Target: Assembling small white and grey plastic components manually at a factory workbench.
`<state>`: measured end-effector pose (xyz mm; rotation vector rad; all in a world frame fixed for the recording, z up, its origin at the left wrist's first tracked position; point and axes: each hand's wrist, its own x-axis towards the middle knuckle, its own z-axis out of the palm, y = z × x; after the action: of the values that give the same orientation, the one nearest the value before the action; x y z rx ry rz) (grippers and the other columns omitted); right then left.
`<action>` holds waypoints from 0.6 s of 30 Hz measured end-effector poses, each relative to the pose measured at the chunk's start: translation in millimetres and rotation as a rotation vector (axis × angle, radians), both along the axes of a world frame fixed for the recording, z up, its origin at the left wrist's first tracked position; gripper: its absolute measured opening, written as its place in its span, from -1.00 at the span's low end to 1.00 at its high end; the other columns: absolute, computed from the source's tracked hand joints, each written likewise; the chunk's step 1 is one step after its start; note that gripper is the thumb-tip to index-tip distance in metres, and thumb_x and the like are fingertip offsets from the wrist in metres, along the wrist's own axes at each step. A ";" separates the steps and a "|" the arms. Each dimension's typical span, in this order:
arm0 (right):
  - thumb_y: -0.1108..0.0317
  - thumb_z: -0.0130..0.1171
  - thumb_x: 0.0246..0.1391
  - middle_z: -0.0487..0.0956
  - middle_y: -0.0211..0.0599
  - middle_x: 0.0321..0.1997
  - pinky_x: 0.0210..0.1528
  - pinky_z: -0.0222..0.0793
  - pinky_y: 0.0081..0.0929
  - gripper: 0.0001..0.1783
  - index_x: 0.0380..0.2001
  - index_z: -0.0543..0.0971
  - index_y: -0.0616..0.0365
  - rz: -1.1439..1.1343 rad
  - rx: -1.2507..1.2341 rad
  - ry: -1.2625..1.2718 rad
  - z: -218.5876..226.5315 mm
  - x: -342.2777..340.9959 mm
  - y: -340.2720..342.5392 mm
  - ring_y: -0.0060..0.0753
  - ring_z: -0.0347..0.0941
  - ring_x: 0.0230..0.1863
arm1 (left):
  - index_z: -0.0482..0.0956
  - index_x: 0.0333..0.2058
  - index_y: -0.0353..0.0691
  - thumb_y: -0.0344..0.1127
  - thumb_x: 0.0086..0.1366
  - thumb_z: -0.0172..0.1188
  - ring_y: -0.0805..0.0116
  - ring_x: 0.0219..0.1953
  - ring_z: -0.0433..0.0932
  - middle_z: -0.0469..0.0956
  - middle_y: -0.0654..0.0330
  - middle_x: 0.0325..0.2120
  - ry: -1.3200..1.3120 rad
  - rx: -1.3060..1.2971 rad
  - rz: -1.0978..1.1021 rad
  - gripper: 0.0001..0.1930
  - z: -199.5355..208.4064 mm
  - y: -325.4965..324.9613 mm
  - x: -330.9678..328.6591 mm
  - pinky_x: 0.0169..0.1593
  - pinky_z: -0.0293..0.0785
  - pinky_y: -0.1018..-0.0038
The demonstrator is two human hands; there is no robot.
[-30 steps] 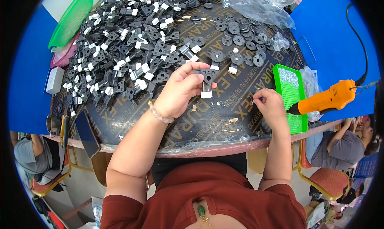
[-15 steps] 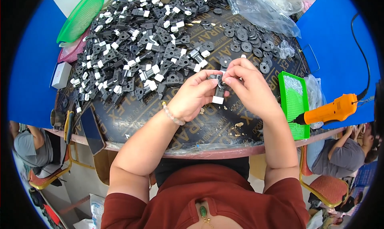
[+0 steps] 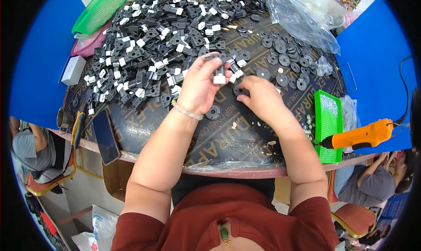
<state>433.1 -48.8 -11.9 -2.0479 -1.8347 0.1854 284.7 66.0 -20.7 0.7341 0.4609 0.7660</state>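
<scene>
From my end, I have the left hand (image 3: 198,88) gripping a bracket (image 3: 219,79), black with its white end toward me, held up just in front of the heap (image 3: 147,49). The right hand (image 3: 264,98) is curled at a disc (image 3: 240,90), thumb on the near side; I cannot tell whether the pinch is firm or the disc has left the desk (image 3: 210,141).

My first worry is that disc: it is thin and round, so a pinch on the edge alone could let it spin or slip back flat. The bracket is held near its top by thumb and fingers, and a sideways knock might twist it. Brackets close behind the left hand could snag its knuckles and slide.

A spare disc (image 3: 210,114) lies near the left wrist, where a sleeping forearm-edge brush could push it off its spot. By the right forearm, small shiny bits (image 3: 308,125) sit beside the green tray (image 3: 340,132); a careless elbow might scatter them. The orange driver (image 3: 364,135) has its tip over that tray, so catching its cord (image 3: 402,97) could drag the tip through whatever lies there.
</scene>
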 end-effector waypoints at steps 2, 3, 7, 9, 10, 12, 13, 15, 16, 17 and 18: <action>0.39 0.35 -0.10 0.59 -0.21 -0.21 -0.06 0.45 -0.19 -0.79 -0.33 0.62 0.14 0.023 0.009 -0.032 -10.3 4.9 -2.1 -0.06 0.53 -0.11 | 0.39 0.05 -0.27 -0.41 0.37 0.06 0.32 -0.30 0.59 0.58 0.03 -0.20 0.031 0.017 -0.013 -0.70 -0.1 -3.0 1.9 -0.24 0.55 0.45; 0.42 0.34 -0.10 0.59 -0.22 -0.22 -0.03 0.44 -0.20 -0.79 -0.32 0.62 0.15 0.056 0.002 -0.029 -9.9 5.5 -3.5 -0.07 0.51 -0.09 | 0.39 0.07 -0.27 -0.43 0.36 0.06 0.33 -0.30 0.59 0.58 0.04 -0.20 0.011 0.026 -0.033 -0.68 -1.8 -3.6 1.2 -0.25 0.54 0.48; 0.49 0.29 -0.12 0.57 -0.21 -0.19 0.01 0.39 -0.22 -0.71 -0.23 0.56 0.15 0.072 0.006 0.099 11.8 6.3 -17.0 -0.08 0.44 -0.05 | 0.41 0.07 -0.25 -0.45 0.34 0.07 0.36 -0.31 0.58 0.58 0.05 -0.21 0.071 0.036 -0.061 -0.68 -2.2 -10.4 -0.3 -0.27 0.53 0.51; 0.51 0.28 -0.12 0.57 -0.19 -0.14 0.01 0.40 -0.25 -0.62 -0.14 0.52 0.14 0.011 0.177 0.174 21.9 7.0 -18.5 -0.07 0.46 -0.08 | 0.41 0.08 -0.24 -0.43 0.35 0.07 0.37 -0.32 0.58 0.59 0.05 -0.21 0.102 0.037 -0.090 -0.67 -0.1 -14.3 -1.7 -0.27 0.53 0.52; 0.52 0.28 -0.12 0.56 -0.19 -0.13 -0.01 0.41 -0.27 -0.61 -0.13 0.52 0.14 -0.030 0.261 0.238 25.7 7.6 -19.2 -0.09 0.47 -0.09 | 0.41 0.08 -0.24 -0.43 0.35 0.07 0.37 -0.32 0.58 0.59 0.05 -0.21 0.101 0.036 -0.088 -0.67 0.1 -15.7 -1.0 -0.27 0.53 0.52; 0.56 0.28 -0.13 0.56 -0.19 -0.07 -0.01 0.43 -0.32 -0.56 -0.09 0.52 0.15 -0.073 0.276 0.287 33.7 6.9 -20.8 -0.12 0.49 -0.06 | 0.41 0.10 -0.22 -0.44 0.34 0.08 0.37 -0.34 0.58 0.59 0.05 -0.21 0.087 0.002 -0.161 -0.65 1.6 -19.2 0.9 -0.27 0.53 0.52; 0.58 0.28 -0.14 0.55 -0.19 -0.04 0.00 0.43 -0.33 -0.54 -0.07 0.51 0.16 -0.001 0.357 0.321 34.6 6.2 -21.1 -0.13 0.49 -0.03 | 0.40 0.11 -0.25 -0.39 0.38 0.02 0.34 -0.30 0.59 0.58 0.06 -0.20 0.095 0.034 -0.199 -0.66 2.2 -21.7 1.9 -0.21 0.54 0.48; 0.62 0.27 -0.17 0.54 -0.14 0.03 0.09 0.40 -0.29 -0.48 -0.03 0.50 0.18 0.106 0.428 0.366 33.0 5.6 -21.8 -0.09 0.47 0.05 | 0.40 0.10 -0.28 -0.35 0.40 -0.03 0.33 -0.26 0.58 0.57 0.06 -0.19 0.047 0.016 -0.244 -0.67 -1.2 -23.7 3.9 -0.17 0.53 0.44; 0.62 0.27 -0.17 0.54 -0.14 0.03 0.09 0.40 -0.29 -0.48 -0.03 0.50 0.18 0.105 0.425 0.369 32.4 4.7 -21.5 -0.09 0.47 0.05 | 0.40 0.10 -0.30 -0.31 0.43 -0.09 0.31 -0.23 0.58 0.56 0.07 -0.18 -0.002 0.000 -0.289 -0.66 -1.8 -24.9 4.5 -0.13 0.53 0.41; 0.62 0.26 -0.17 0.54 -0.14 0.03 0.11 0.39 -0.28 -0.47 -0.02 0.50 0.18 0.154 0.432 0.332 32.5 3.7 -20.8 -0.07 0.47 0.07 | 0.41 0.09 -0.32 -0.26 0.46 -0.18 0.31 -0.18 0.57 0.55 0.10 -0.16 0.014 0.030 -0.304 -0.63 -1.1 -26.7 4.8 -0.08 0.51 0.38; 0.62 0.26 -0.17 0.54 -0.14 0.02 0.13 0.37 -0.27 -0.47 -0.01 0.50 0.19 0.201 0.439 0.293 32.5 4.1 -20.2 -0.05 0.46 0.08 | 0.41 0.09 -0.32 -0.26 0.46 -0.18 0.31 -0.18 0.57 0.55 0.10 -0.16 0.015 0.027 -0.306 -0.63 -1.7 -28.2 5.6 -0.08 0.51 0.38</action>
<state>437.2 -69.0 20.6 -1.4585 -1.7128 0.1152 290.3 37.8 -22.5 0.8140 0.3420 0.4813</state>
